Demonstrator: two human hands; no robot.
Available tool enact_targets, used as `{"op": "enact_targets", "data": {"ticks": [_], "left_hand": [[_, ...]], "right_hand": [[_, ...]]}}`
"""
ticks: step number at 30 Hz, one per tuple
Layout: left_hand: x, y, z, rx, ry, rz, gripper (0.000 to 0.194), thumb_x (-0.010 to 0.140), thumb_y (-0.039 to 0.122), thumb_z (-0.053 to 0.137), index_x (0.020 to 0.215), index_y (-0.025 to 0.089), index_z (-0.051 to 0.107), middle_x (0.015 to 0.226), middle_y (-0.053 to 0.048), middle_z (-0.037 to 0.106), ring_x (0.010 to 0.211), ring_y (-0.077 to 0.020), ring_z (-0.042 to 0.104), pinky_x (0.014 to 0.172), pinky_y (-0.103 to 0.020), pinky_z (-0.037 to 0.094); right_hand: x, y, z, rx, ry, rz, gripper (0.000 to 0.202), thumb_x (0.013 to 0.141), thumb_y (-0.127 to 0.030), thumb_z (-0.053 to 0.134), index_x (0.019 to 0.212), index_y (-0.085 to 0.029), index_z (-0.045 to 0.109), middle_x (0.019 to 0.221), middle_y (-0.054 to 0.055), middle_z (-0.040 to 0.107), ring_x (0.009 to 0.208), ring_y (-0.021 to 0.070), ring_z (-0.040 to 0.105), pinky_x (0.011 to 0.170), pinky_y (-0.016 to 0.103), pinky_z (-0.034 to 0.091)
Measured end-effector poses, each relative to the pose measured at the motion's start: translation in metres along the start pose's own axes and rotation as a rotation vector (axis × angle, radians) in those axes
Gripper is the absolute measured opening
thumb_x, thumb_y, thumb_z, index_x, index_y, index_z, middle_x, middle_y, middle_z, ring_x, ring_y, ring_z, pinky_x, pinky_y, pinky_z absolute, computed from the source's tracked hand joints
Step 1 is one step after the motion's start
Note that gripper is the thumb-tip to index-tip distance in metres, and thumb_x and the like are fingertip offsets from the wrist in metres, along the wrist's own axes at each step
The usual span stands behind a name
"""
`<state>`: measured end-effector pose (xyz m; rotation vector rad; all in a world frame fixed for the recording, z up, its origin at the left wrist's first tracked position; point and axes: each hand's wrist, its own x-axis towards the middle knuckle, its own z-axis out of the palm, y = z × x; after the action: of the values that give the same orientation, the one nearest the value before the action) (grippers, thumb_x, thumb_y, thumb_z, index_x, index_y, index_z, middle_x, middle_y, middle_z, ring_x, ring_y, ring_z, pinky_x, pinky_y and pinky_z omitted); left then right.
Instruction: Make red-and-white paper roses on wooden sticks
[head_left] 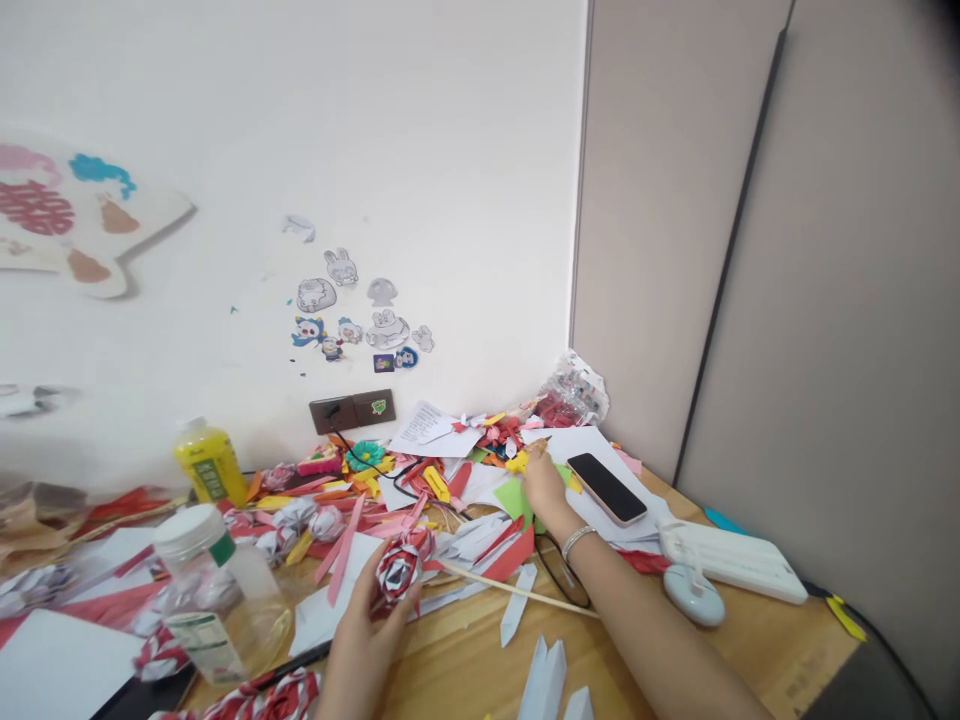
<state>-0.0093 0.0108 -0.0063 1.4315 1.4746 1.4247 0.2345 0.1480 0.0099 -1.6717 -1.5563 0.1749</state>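
Note:
My left hand point(373, 622) is wrapped round a red and white folded-paper ball point(402, 568) above the near middle of the table. Stretched out to the far right, my right hand point(543, 482) has its fingers together at a yellow paper piece point(519, 461); a small brown pointed thing shows by the fingertips, too small to name. Green paper point(513, 499) lies beside that hand, and a black phone point(607, 488) rests on white sheets to its right. A thin pale stick point(517, 588) runs from near the ball towards my right forearm.
A clear jar point(225, 600) and a yellow bottle point(211, 463) stand at the left. Coloured paper strips cover much of the wooden table point(450, 665). At the right lie a mouse point(694, 595) and a white power strip point(739, 560). A black cable leads to the wall socket point(351, 410).

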Motion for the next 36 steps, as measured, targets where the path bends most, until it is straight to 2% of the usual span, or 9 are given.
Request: {"op": "enact_targets", "data": {"ticks": [4, 9, 12, 16, 20, 23, 25, 28, 36], "left_hand": [[0.001, -0.002, -0.001, 0.019, 0.031, -0.006, 0.071, 0.068, 0.050, 0.063, 0.127, 0.017, 0.041, 0.100, -0.007, 0.067, 0.086, -0.0232, 0.065, 0.075, -0.034, 0.054], [0.001, -0.007, 0.001, 0.016, 0.031, 0.015, 0.069, 0.068, 0.048, 0.063, 0.126, 0.017, 0.040, 0.097, -0.007, 0.067, 0.083, -0.0230, 0.066, 0.072, -0.034, 0.054], [0.000, -0.008, 0.002, 0.062, 0.007, 0.040, 0.064, 0.070, 0.047, 0.062, 0.124, 0.019, 0.042, 0.104, -0.008, 0.065, 0.087, -0.0231, 0.065, 0.075, -0.034, 0.053], [-0.002, -0.004, 0.002, 0.117, -0.001, 0.090, 0.060, 0.071, 0.046, 0.060, 0.121, 0.019, 0.043, 0.119, -0.012, 0.059, 0.102, -0.0260, 0.060, 0.085, -0.039, 0.049], [-0.006, -0.002, 0.001, 0.127, 0.014, 0.130, 0.056, 0.073, 0.039, 0.060, 0.120, 0.020, 0.036, 0.107, -0.011, 0.064, 0.096, -0.0240, 0.063, 0.087, -0.042, 0.047], [-0.009, -0.004, 0.000, 0.122, 0.027, 0.176, 0.047, 0.072, 0.037, 0.061, 0.110, 0.022, 0.038, 0.095, -0.007, 0.067, 0.091, -0.0242, 0.065, 0.086, -0.045, 0.047], [-0.010, -0.004, -0.001, 0.145, 0.033, 0.183, 0.043, 0.072, 0.037, 0.060, 0.107, 0.023, 0.040, 0.096, -0.008, 0.066, 0.095, -0.0256, 0.063, 0.087, -0.045, 0.046], [-0.011, -0.002, -0.001, 0.197, 0.026, 0.178, 0.044, 0.073, 0.037, 0.058, 0.112, 0.023, 0.043, 0.109, -0.010, 0.062, 0.105, -0.0268, 0.059, 0.090, -0.044, 0.045], [-0.012, 0.001, 0.000, 0.342, -0.028, 0.236, 0.047, 0.076, 0.035, 0.053, 0.120, 0.020, 0.045, 0.122, -0.012, 0.057, 0.111, -0.0269, 0.055, 0.094, -0.044, 0.043]], "right_hand": [[0.021, -0.002, -0.006, 0.326, 0.068, -0.029, 0.036, 0.072, -0.018, 0.056, 0.107, -0.012, 0.052, 0.107, 0.015, 0.059, 0.099, 0.0245, 0.055, 0.081, 0.031, 0.040], [0.034, -0.008, -0.016, 0.728, 0.056, -0.067, 0.041, 0.081, -0.041, 0.043, 0.112, -0.015, 0.047, 0.106, 0.010, 0.059, 0.092, 0.0184, 0.057, 0.076, 0.028, 0.044], [0.027, -0.013, -0.016, 0.891, -0.017, -0.069, 0.037, 0.079, -0.044, 0.044, 0.101, -0.015, 0.050, 0.088, 0.006, 0.061, 0.076, 0.0159, 0.058, 0.068, 0.027, 0.046], [0.000, -0.019, -0.018, 1.002, -0.128, -0.057, 0.029, 0.075, -0.041, 0.054, 0.089, -0.017, 0.052, 0.072, 0.000, 0.057, 0.065, 0.0132, 0.054, 0.060, 0.024, 0.044], [-0.036, -0.023, -0.021, 1.013, -0.225, -0.017, 0.029, 0.074, -0.044, 0.058, 0.083, -0.016, 0.057, 0.059, -0.003, 0.050, 0.050, 0.0105, 0.044, 0.048, 0.023, 0.037], [-0.061, -0.027, -0.026, 0.941, -0.271, -0.005, 0.027, 0.071, -0.042, 0.063, 0.078, -0.017, 0.060, 0.059, -0.002, 0.052, 0.054, 0.0125, 0.046, 0.051, 0.025, 0.038], [-0.073, -0.032, -0.032, 0.894, -0.331, -0.074, 0.023, 0.069, -0.038, 0.066, 0.077, -0.018, 0.060, 0.069, 0.001, 0.057, 0.064, 0.0156, 0.051, 0.058, 0.026, 0.041], [-0.085, -0.042, -0.043, 0.810, -0.406, -0.207, 0.017, 0.071, -0.033, 0.063, 0.070, -0.018, 0.057, 0.067, 0.000, 0.055, 0.063, 0.0159, 0.050, 0.057, 0.027, 0.039], [-0.091, -0.050, -0.055, 0.457, -0.372, -0.483, 0.023, 0.067, -0.041, 0.066, 0.070, -0.019, 0.058, 0.067, 0.000, 0.058, 0.060, 0.0151, 0.051, 0.056, 0.025, 0.035]]}}
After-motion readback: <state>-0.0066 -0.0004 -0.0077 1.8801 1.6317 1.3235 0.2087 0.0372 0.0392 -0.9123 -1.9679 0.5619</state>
